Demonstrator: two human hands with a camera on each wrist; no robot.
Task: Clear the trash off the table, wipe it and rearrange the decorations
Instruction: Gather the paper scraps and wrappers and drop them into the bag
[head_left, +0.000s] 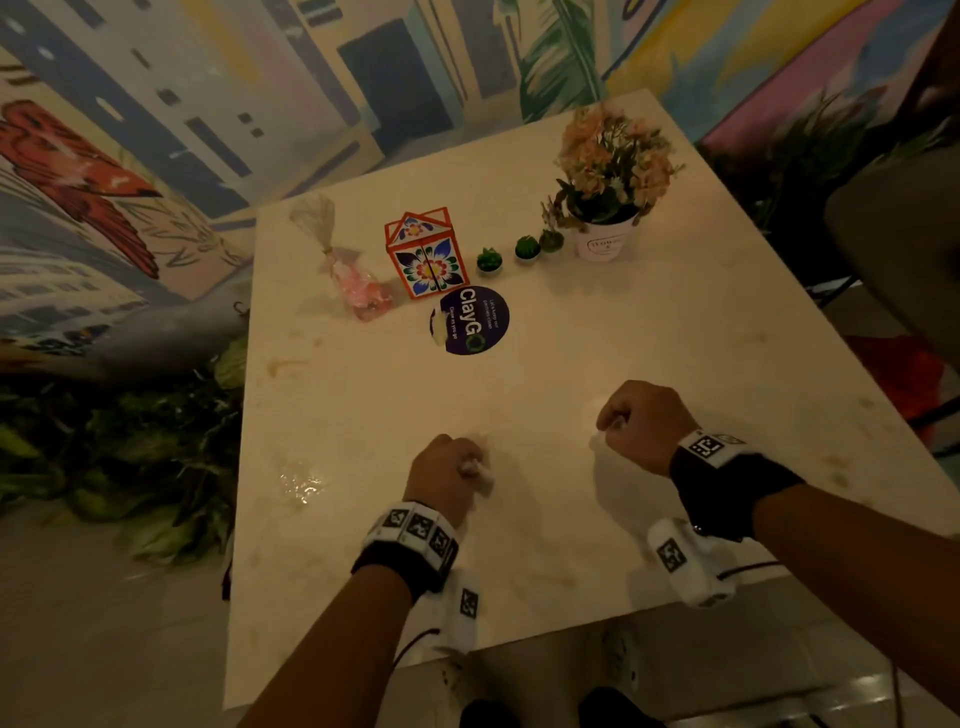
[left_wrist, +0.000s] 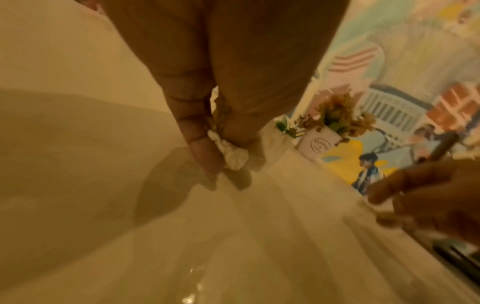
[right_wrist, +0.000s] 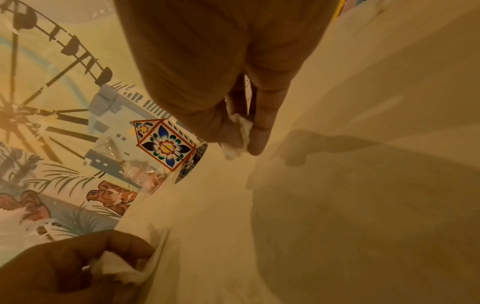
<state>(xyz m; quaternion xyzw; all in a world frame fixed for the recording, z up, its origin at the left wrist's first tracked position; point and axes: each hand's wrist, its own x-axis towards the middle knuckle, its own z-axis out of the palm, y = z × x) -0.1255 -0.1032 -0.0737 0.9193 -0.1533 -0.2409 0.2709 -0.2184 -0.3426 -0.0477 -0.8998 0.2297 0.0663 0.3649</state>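
While both fists sit low over the near half of the pale marbled tabletop, the left hand has its fingers curled tight round a crumpled white tissue wad, and the right hand pinches a second scrap of white tissue between thumb and curled fingers. To the left of the left hand a small wet patch glistens on the tabletop. Farther off, near the middle, lies a round dark-blue sticker with white lettering. Just beyond it stands an orange-framed house-shaped box with blue floral panels, with a clear tied bag of pink sweets lying to its left. To the right of the box stand three tiny green cactus pots in a row, then a white pot of peach artificial flowers.
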